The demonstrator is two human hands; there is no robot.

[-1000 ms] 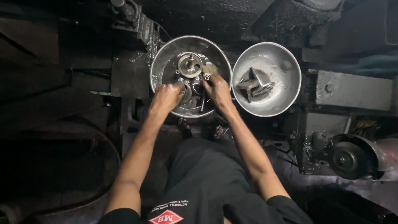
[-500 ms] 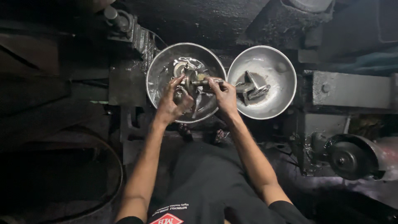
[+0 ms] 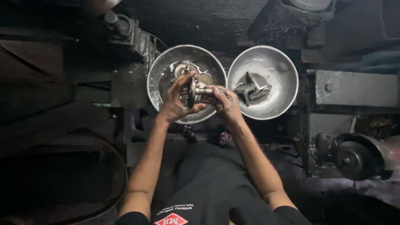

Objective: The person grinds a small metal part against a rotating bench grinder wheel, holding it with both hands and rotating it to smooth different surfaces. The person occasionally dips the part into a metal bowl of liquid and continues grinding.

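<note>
Gripping flanged shaft (image 3: pixel 196 90) horizontally, left hand (image 3: pixel 177 102) clasping flange, right hand (image 3: pixel 225 103) pinching stem.

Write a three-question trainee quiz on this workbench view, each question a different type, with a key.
1. True or false: the left hand and the right hand hold one metal part between them.
2. Multiple choice: the metal part is held above which thing? A) the left bowl B) the right bowl C) the grinding wheel
3. Fill in: the angular metal pieces lie in the ____ bowl.

Key: 1 true; 2 A; 3 right
</note>
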